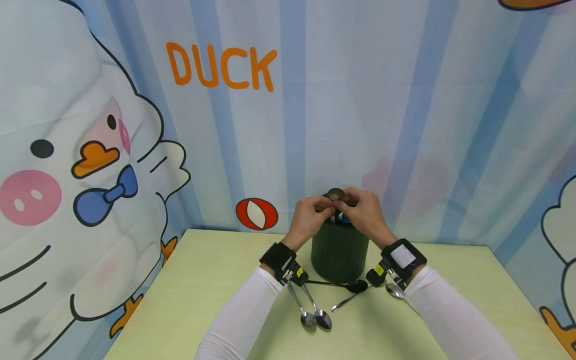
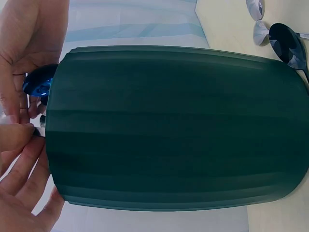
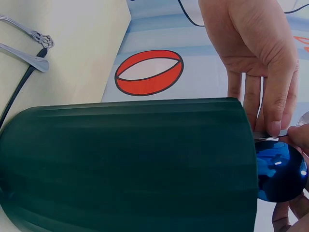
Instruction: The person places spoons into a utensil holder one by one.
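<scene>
A dark green ribbed container (image 1: pixel 339 255) stands upright on the table. Above its rim, both hands meet at a spoon (image 1: pixel 336 193) whose rounded bowl points up. My left hand (image 1: pixel 309 218) pinches the spoon just below the bowl, between thumb and fingers. From the other side my right hand (image 1: pixel 365 215) pinches it at nearly the same spot. A shiny blue spoon bowl (image 3: pixel 280 171) sticks out of the container beside the fingers. The container wall hides the lower part of the held spoon.
Two silver spoons (image 1: pixel 315 320) lie in front of the container, partly under the left wrist. A black spoon (image 1: pixel 357 286) crosses a silver handle (image 1: pixel 344 302). Another silver spoon (image 1: pixel 396 290) lies by the right wrist. Behind the table (image 1: pixel 225 280) hangs a printed curtain (image 1: pixel 337 110).
</scene>
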